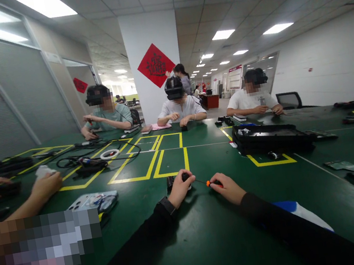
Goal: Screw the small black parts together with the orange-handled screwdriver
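My left hand (pixel 180 188) is closed on a small black part (pixel 185 176), with a dark wristband at the wrist. Just behind it, another black piece (pixel 170 183) sits at the fingers, partly hidden by them. My right hand (pixel 228 188) is wrapped round the orange and black handle of a screwdriver (pixel 209 183). The thin shaft points left toward the black part; whether its tip touches the part is too small to tell. Both hands are low over the green table (pixel 197 247).
A black open housing (pixel 272 137) lies at the right, beyond a blue and white item (pixel 302 213). Cables (pixel 83 163) and a grey part (pixel 95 201) lie left. Another person's hands (pixel 46 187) work at far left; three people sit opposite.
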`<state>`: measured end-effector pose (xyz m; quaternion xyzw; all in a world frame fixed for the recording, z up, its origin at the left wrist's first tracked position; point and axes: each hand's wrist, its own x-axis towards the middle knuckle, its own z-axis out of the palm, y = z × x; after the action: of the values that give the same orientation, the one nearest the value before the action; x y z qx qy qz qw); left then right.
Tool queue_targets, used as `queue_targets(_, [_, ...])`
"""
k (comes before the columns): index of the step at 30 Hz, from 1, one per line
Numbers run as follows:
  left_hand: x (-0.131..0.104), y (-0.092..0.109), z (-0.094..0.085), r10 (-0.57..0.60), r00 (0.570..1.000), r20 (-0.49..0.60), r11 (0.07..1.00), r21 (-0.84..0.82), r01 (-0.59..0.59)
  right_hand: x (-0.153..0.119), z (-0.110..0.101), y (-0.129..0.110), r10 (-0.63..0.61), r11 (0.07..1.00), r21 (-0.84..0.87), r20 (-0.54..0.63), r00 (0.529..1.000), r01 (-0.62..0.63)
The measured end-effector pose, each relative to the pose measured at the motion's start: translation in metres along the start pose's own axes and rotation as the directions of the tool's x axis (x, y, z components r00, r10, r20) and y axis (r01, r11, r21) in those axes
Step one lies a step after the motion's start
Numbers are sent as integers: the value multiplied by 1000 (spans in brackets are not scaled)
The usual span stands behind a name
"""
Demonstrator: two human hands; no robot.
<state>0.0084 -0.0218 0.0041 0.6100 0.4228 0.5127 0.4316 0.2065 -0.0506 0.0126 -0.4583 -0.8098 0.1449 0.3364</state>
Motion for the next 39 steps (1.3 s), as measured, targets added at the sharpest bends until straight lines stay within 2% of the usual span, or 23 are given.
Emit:
queue_targets(4, [1,-2,0,21,1000,8,1000,-1,-21,-1,2,1,41,999,28,-16,999,-41])
queue_targets(8, [1,0,0,30,999,31,1000,-1,-30,1,3,5,31,999,-34,-59,998,-33])
queue_targets(14, [1,0,-1,21,999,32,1000,-3,-21,2,1,4,-29,998,-49,-42,999,27])
queue_targets(22, [0,4,0,6,1000,25,1000,8,-6,-2,0,0,45,999,-13,-55,997,-46])
queue_targets(28, [-1,3,0,19,1000,20,1000,-2,-19,1,-2,0,-12,999,-40,3,1000,12])
queue_targets(39, [1,0,0,10,1000,1,1000,-25,-10,-2,-2,-2,21,989,143,8,1000,-22])
